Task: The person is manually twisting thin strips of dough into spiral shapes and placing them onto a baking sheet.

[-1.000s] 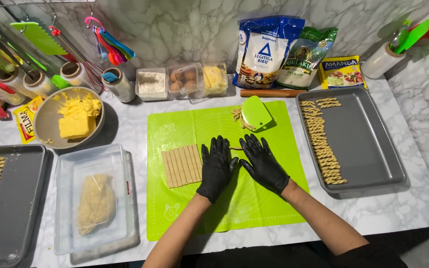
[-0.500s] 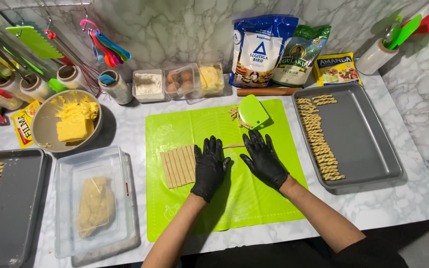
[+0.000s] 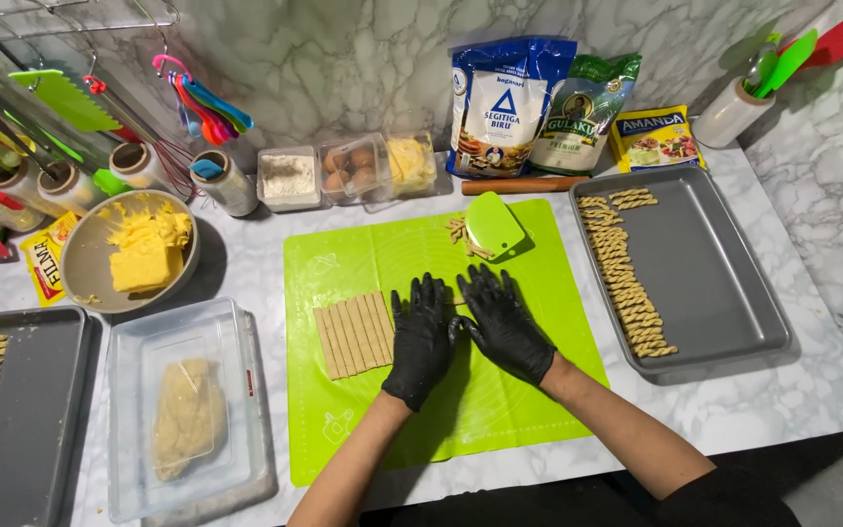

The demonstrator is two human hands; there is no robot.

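Both gloved hands, left hand (image 3: 421,339) and right hand (image 3: 502,323), lay flat and unclenched on the green mat (image 3: 373,259), grasping nothing. The cut dough strips (image 3: 354,334) lay just beside the left (touching, perhaps). A tray (image 3: 709,283) sat rightward.

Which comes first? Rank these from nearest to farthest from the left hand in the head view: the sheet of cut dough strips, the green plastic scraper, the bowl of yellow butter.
Measured from the left hand:
1. Sheet of cut dough strips, right beside it on its left.
2. Green plastic scraper, farther back on the mat, to the right.
3. Bowl of yellow butter, off the mat, far left.
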